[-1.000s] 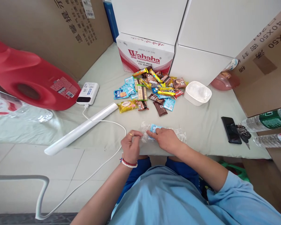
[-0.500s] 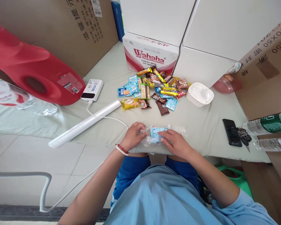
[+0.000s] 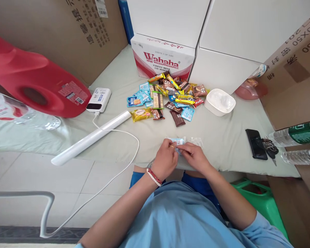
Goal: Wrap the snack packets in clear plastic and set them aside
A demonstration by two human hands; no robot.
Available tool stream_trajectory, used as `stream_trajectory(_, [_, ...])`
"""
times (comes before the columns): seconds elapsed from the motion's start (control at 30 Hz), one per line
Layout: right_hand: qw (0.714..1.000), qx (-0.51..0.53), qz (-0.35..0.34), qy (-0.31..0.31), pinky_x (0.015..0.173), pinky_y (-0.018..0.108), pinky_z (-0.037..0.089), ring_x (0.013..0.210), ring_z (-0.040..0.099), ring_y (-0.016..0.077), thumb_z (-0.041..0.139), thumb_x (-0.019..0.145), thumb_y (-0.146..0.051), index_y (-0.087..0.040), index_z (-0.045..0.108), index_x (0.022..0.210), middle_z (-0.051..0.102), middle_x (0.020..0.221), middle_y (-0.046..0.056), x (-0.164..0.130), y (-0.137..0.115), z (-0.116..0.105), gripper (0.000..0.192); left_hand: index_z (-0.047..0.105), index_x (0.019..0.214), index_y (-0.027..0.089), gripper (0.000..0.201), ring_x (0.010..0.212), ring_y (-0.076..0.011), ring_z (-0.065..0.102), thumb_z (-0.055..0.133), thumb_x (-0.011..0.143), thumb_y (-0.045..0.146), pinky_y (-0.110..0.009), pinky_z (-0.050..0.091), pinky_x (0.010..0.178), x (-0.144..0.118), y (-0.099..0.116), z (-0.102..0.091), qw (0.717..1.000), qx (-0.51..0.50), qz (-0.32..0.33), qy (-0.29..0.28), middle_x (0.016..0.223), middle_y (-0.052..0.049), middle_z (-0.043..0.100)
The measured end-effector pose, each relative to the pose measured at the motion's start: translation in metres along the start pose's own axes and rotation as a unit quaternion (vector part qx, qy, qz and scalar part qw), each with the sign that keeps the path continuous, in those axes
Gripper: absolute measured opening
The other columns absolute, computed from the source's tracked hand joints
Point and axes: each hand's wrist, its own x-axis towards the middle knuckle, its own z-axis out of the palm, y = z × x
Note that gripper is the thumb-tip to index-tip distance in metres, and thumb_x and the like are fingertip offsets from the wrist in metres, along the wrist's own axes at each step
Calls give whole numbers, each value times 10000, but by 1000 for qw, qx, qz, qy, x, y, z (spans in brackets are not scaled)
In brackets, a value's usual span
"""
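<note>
A light-blue snack packet point(image 3: 180, 141) lies in clear plastic wrapping point(image 3: 196, 141) near the front edge of the table, partly hidden by my fingers. My left hand point(image 3: 165, 157), with a red and white bead bracelet at the wrist, is closed on the wrapping at the packet's near left side, fingers curled. Across from it, my right hand point(image 3: 195, 156) pinches the packet's near right side with thumb and forefinger. The fingertips of both hands almost meet over the packet. Beyond them sits a heap of small wrapped snacks point(image 3: 174, 93) in yellow, brown and blue.
Right of the heap stands a white plastic tub point(image 3: 220, 102). At left are a white roll point(image 3: 91, 137), a power bank point(image 3: 99, 100) with a cable, and a red jug point(image 3: 38, 82). A phone point(image 3: 256, 144), keys and bottles lie at right. Boxes point(image 3: 162, 57) line the back.
My left hand has moved right and curled closed beside the packet. My right hand's spread fingers have drawn into a pinch. The packet is now more covered.
</note>
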Motion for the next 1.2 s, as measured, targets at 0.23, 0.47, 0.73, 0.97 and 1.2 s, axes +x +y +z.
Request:
stream_trajectory(0.23, [946,-168,153,232,1000,478,465,1154,562,316,613,924,-523,-137,631,1344,636,1237,189,12,25,-38,571,538,1405,36,501,1133,-306,564,473,909,74,-463,506,1015,-12,2,24,964,250,84,-34,1232,-209,605])
stream_trajectory(0.47, [975,-136,154,86,895,371,485,946,616,245,595,915,-384,-195,726,972,648,947,79,-1,31,-42,236,536,1420,10,488,1178,-302,552,452,942,52,-429,494,1017,-14,7,24,948,305,78,-48,1344,-239,571])
stream_trajectory(0.73, [992,-57,115,17,687,264,432,699,620,171,507,993,-315,-217,637,952,670,758,2,34,-37,-20,168,600,1344,21,435,1154,-309,596,432,944,40,-449,533,918,-10,16,25,947,310,67,-47,1320,-247,603])
stream_trajectory(0.97, [980,-183,57,-46,772,286,402,889,624,202,407,1024,-218,-205,598,1011,705,983,64,54,-36,8,191,653,1327,157,419,1311,-288,593,506,935,171,-488,449,1154,-22,-11,-6,994,53,93,-16,1360,-168,652])
stream_trajectory(1.2, [986,-166,22,-11,846,314,455,961,620,227,371,1016,-248,-202,576,1029,679,1030,99,42,-24,14,210,702,1135,170,400,1096,-303,636,707,859,459,-457,531,992,6,-35,-5,984,32,-145,98,1099,-117,637])
